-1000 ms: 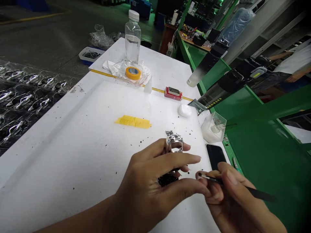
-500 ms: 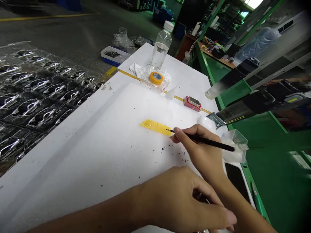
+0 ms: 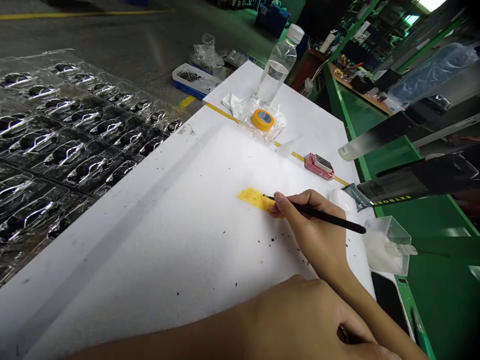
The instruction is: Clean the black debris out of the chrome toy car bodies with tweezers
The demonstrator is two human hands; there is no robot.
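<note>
My right hand [image 3: 315, 225] pinches a fine brush [image 3: 326, 216] with a slim black handle. Its thin tip meets or hovers just over a strip of yellow tape [image 3: 252, 198] on the white tabletop. Small clear dots show on the strip, and my fingers cover its right end. At the lower edge, my left hand [image 3: 311, 320] is closed with curled fingers. The fingertips are cut off by the frame, so anything in them is hidden. Tiny black bits [image 3: 272, 240] lie scattered near my right hand.
Behind are a water bottle [image 3: 275, 70], an orange tape roll [image 3: 263, 120] on a plastic bag and a red box [image 3: 318, 166]. To the right stand a clear container [image 3: 390, 247] and a dark phone-like slab [image 3: 390, 300]. Stacked clear trays [image 3: 67, 145] of black parts fill the left.
The brush tip has shifted toward the left end of the tape strip. My left hand has dropped farther toward the lower right, and the whole view has turned slightly.
</note>
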